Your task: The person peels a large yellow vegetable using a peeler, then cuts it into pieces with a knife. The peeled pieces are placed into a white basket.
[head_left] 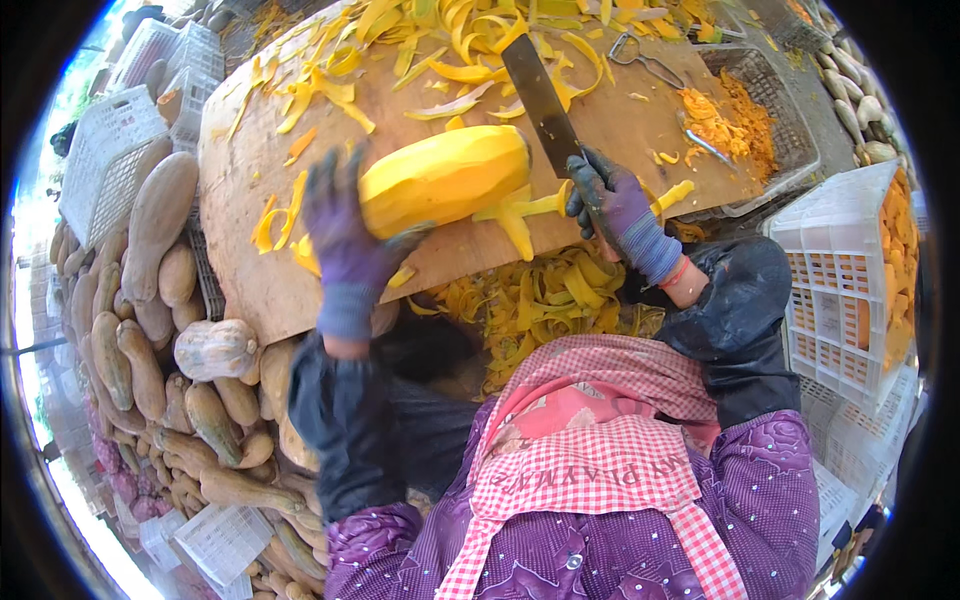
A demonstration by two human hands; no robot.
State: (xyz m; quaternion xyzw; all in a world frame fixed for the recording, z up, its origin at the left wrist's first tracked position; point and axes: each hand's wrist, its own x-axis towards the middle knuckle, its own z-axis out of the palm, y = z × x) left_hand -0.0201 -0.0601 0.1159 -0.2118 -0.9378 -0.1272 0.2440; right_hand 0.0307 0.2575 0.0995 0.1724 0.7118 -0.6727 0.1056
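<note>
A peeled yellow squash point(440, 180) lies on its side on the wooden board, its flesh showing long flat facets. My left hand point(350, 215), in a purple and dark glove, is beside its left end with the fingers spread; motion blurs them a little. In my gloved right hand point(615, 205) is a cleaver point(540, 100), gripped by its handle. The dark blade points up and to the left, just past the squash's right end. Strips of yellow peel point(515, 225) lie under and beside that end.
Peelings point(480, 50) cover the far side of the board point(260, 130); more peelings point(550, 300) are heaped below its near edge. A peeler point(645, 60) lies at the far right, near a crate point(795, 120) of orange scraps. Unpeeled squashes point(160, 220) pile up at left; a white crate point(830, 270) stands at right.
</note>
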